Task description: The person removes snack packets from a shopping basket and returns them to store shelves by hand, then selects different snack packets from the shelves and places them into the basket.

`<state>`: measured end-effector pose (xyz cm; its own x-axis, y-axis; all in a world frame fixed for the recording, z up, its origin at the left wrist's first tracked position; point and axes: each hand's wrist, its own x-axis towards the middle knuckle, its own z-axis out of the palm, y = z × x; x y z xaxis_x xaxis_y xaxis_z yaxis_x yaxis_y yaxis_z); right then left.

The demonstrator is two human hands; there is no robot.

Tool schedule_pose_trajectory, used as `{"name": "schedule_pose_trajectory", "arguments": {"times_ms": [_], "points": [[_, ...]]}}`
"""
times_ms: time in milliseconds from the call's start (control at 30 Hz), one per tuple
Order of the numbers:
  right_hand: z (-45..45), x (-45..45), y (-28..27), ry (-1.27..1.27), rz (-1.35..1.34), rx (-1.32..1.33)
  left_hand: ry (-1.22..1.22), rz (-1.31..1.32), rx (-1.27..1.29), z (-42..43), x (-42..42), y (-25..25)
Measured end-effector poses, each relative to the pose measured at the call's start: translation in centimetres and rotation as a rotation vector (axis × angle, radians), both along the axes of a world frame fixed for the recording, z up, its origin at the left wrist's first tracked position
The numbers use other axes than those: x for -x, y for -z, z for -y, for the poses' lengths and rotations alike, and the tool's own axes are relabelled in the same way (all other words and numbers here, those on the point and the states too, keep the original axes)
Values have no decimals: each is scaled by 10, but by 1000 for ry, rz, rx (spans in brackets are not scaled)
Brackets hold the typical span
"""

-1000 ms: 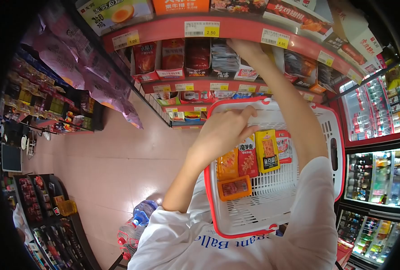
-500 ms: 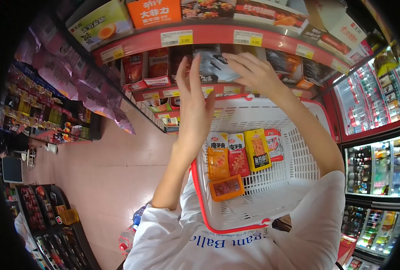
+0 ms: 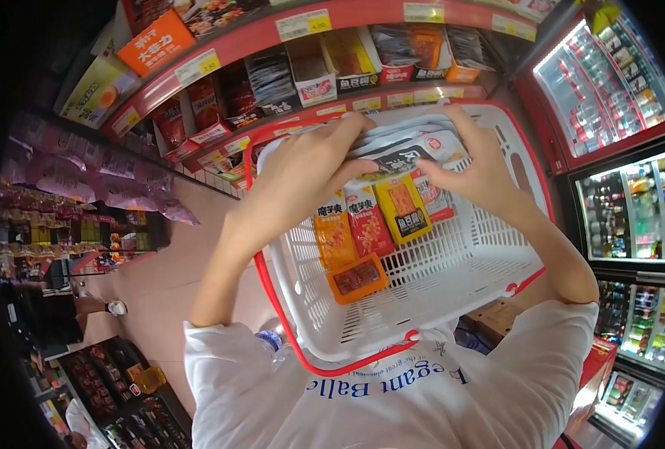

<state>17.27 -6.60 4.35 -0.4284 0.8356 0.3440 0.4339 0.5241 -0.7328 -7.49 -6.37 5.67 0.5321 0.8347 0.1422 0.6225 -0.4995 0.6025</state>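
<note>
Both hands grip a small bundle of silver-grey snack packets (image 3: 426,147) with dark printing, held over the far end of the white shopping basket (image 3: 452,295). My left hand (image 3: 310,161) has its thumb on the near face and its fingers over the top. At the other side, my right hand (image 3: 476,161) clasps the bundle the same way. Below the bundle, inside the basket, lie an orange snack packet (image 3: 334,238), a red snack packet (image 3: 370,228), a yellow snack packet (image 3: 405,213), a partly covered red-and-white packet (image 3: 438,203) and an orange-rimmed tray pack (image 3: 357,279).
Just beyond the basket runs a snack shelf (image 3: 242,45) with price tags and open display boxes. Drinks fridges (image 3: 632,198) stand on the right. Purple bags (image 3: 85,165) hang at the left, above tiled floor (image 3: 197,277). Another person's leg (image 3: 96,305) shows at far left.
Both hands have come back from the lower shelf with the silver-grey packets, now over the basket. The view has turned, and the shelf's display boxes show more fully.
</note>
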Motion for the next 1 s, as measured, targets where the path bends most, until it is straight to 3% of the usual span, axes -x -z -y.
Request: {"name": "schedule_pose_trajectory", "arguments": {"times_ms": [33,100,167,233,500,600,633,700,733,833,900,967,1000], "points": [[5,-4,0,-35,-107,165,11,-8,7,-1,-5,-4],[14,-9,8,-28,-163,296,197,-291,42,-3,-13,-14],[21,-14,23,-161,-205,509,298,-333,51,-5,-16,-9],[26,-12,34,-177,-239,667,397,-501,215,-5,-18,-5],[35,-15,88,-288,-235,875,406,-492,355,23,-17,46],[32,-23,94,-287,-168,1228,395,-458,588,31,-33,64],[28,-25,96,-290,-170,1231,394,-460,592,34,-41,71],[19,-32,100,-343,126,1315,457,-568,563,38,-59,89],[18,-38,111,-329,82,1412,456,-568,564,41,-68,99],[17,-48,138,-314,225,1351,396,-624,639,45,-87,136],[17,-52,148,-333,252,1340,506,-634,607,43,-95,156],[19,-53,148,-249,599,1262,543,-636,613,40,-105,163],[18,-54,156,-324,645,1244,579,-638,622,40,-108,165]]}}
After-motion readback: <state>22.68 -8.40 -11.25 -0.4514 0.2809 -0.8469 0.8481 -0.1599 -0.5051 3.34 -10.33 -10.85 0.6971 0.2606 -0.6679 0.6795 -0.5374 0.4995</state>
